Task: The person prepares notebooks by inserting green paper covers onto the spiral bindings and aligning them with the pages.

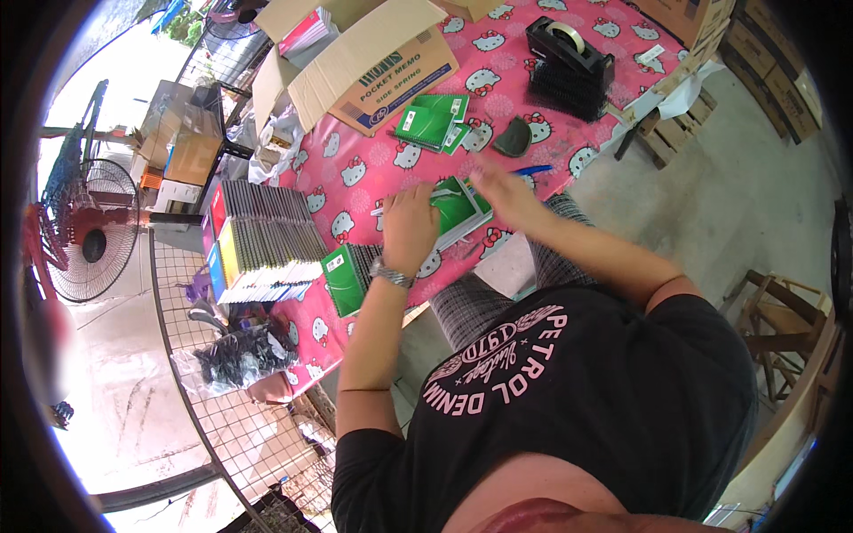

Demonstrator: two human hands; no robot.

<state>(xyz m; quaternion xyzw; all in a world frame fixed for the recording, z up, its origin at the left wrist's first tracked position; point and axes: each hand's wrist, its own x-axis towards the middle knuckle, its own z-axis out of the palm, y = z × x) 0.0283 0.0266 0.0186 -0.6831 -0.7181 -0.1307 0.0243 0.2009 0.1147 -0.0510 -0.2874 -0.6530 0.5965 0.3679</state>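
Note:
In front of me lies a green-covered memo notebook (458, 211), with white page edges along its near side. My left hand (411, 224), a metal watch on its wrist, is closed on the notebook's left end. At the right end is my right hand (508, 194), smeared by motion, so its finger pose is unclear. A stack of green spiral notebooks (345, 282) lies left of my left wrist. Farther back, several green notebooks (432, 123) lie loosely on the pink patterned tablecloth (360, 147). Near the right hand are a blue pen (535, 170) and a dark, rounded object (513, 138).
Tall stacks of spiral notebooks (267, 242) stand at the left. An open cardboard box (391, 78) is at the back. A black tape dispenser (569, 53) and a pile of black spiral bindings (566, 91) lie at the back right. Left of the table stands a fan (93, 244).

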